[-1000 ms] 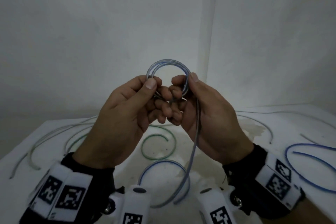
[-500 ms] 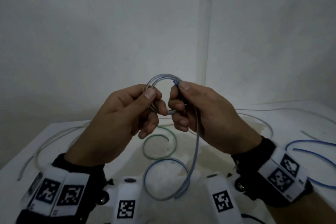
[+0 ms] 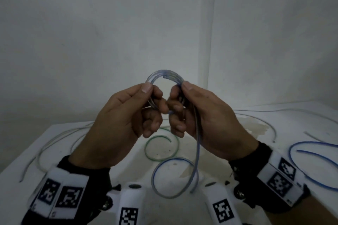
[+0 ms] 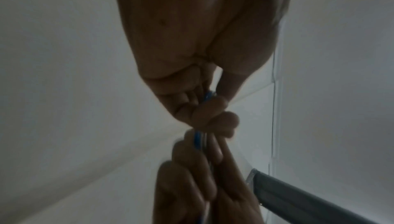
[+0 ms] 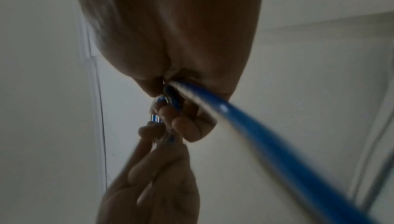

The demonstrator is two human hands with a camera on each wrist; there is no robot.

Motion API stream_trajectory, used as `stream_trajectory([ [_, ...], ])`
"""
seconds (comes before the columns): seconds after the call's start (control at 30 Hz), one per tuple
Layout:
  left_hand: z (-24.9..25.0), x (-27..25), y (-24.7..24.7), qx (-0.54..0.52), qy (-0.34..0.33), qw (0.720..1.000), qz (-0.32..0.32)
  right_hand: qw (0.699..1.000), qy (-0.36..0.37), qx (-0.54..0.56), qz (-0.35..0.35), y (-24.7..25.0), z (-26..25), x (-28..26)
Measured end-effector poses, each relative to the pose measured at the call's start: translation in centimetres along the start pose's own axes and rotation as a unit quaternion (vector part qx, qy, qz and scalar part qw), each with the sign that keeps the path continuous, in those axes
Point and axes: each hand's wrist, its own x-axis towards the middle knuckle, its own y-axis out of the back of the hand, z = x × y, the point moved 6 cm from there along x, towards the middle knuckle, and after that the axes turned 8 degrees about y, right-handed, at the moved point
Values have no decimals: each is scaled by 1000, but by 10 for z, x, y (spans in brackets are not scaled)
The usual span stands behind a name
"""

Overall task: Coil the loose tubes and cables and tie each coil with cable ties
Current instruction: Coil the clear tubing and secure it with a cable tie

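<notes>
Both hands are raised above the white table (image 3: 60, 133), pinching one small coil (image 3: 165, 76) of clear, blue-striped tube: left hand (image 3: 124, 122) grips its left side, right hand (image 3: 208, 120) its right. The tube's loose tail (image 3: 197, 153) drops from the right hand into a loop on the table, beside a green tube (image 3: 161, 147).

Bare hands, black wrist straps (image 3: 259, 153), white camera blocks (image 3: 279, 175) with black-and-white square markers (image 3: 68, 197)
</notes>
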Motion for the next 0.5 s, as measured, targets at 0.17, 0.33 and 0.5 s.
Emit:
stream_trajectory([
  [0.17, 1, -1, 8, 99, -2, 995, 23, 996, -30, -78, -10, 4, -4, -2],
  [0.33, -1, 0, 6, 42, 9, 999, 9, 998, -26, -48, -37, 0, -2, -3],
  [0.5, 4, -2, 11, 113, 0, 993, 16, 992, -44, -111, -33, 6, -8, -5],
])
